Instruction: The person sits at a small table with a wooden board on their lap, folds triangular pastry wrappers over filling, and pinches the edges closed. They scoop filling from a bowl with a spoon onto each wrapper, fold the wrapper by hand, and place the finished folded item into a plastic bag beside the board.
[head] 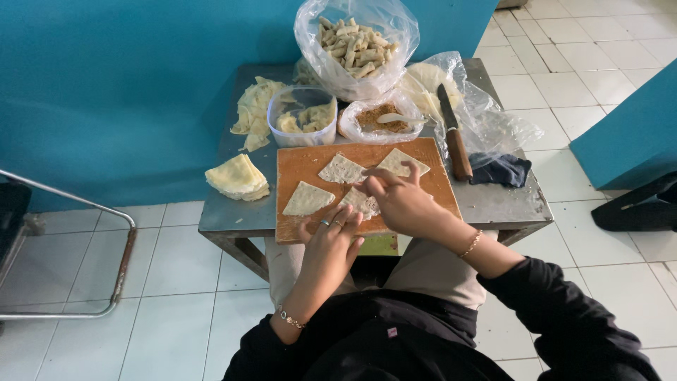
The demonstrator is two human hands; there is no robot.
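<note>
A triangular pastry wrapper (361, 202) is held at the near edge of an orange cutting board (296, 166), and it is pinched between both hands. The left hand (331, 236) is placed under its near side, with the fingers curled up against the sheet in a closed grip on it. The right hand (398, 197) is laid over the wrapper's right part, its fingertips bent down onto the dough, so that this grip is likewise closed on the wrapper. The wrapper's long axis is seen to run roughly left to right across the board, though its corners are mostly hidden by the fingers and its pointing direction cannot be told for sure. Just beyond the grip, three more flat wrappers (341, 169) are spread on the board. Farther beyond, a clear tub (303, 116) of folded dough and a small bag of brown filling (377, 120) are set on the metal worktop (508, 201), with a bag of rolled pieces (352, 46) behind them. To the right of the grip a knife (455, 137) is laid, its blade pointing away.
</note>
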